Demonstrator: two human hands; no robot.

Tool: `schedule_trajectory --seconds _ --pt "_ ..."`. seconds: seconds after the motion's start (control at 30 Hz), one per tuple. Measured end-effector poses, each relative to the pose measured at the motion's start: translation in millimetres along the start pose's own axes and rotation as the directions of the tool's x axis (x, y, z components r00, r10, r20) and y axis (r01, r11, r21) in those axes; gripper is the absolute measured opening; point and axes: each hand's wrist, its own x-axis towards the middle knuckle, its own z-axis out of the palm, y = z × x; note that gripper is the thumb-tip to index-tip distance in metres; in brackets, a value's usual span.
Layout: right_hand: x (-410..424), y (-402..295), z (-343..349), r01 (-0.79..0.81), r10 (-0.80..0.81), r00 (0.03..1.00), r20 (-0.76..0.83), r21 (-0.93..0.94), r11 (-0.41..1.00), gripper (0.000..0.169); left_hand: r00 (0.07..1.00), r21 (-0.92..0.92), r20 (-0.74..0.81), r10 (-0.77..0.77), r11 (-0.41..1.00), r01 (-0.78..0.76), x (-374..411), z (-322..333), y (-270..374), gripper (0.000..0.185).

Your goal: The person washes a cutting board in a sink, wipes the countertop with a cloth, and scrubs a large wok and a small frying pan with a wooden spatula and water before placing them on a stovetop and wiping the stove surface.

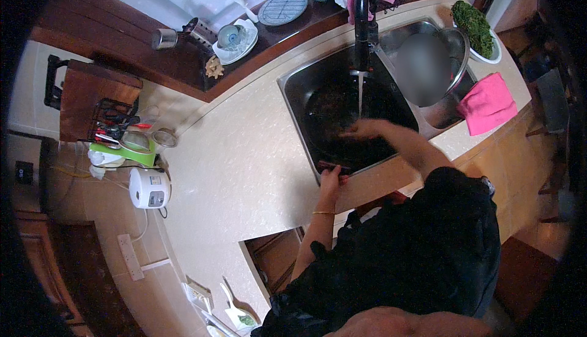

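A large dark round pan [337, 108], likely a wok, lies in the left basin of the steel sink [293, 121]. My left hand [331, 179] is closed around its dark reddish handle [324, 166] at the basin's front left corner. Water runs from the black faucet [362, 39] in a thin stream [360, 94] into the pan. Beside the foot of that stream, my right hand [367, 130] reaches over the pan, fingers pointing left. Its fingers are blurred, so whether anything is in them cannot be told.
A metal bowl [462, 57], partly blurred out, sits in the right basin. Beyond it stands a white bowl of leafy greens [474, 27]. A pink cloth [490, 103] lies on the right edge. Dishes, including a patterned plate [283, 8], line the sill. A white cooker [149, 188] stands left.
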Motion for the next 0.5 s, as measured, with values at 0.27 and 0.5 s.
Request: schedule_trajectory --seconds 0.27,0.5 --pt "23.2 63.6 -81.1 -0.422 0.154 0.887 -0.435 -0.629 0.653 0.016 0.999 -0.02 0.003 -0.043 0.999 0.043 7.0 -4.7 -6.4 0.025" --pt "77.7 0.8 29.7 0.22 -0.233 0.846 -0.48 -0.085 0.972 0.041 0.998 -0.09 -0.037 -0.053 0.995 0.05 1.6 -1.9 -5.8 0.024"
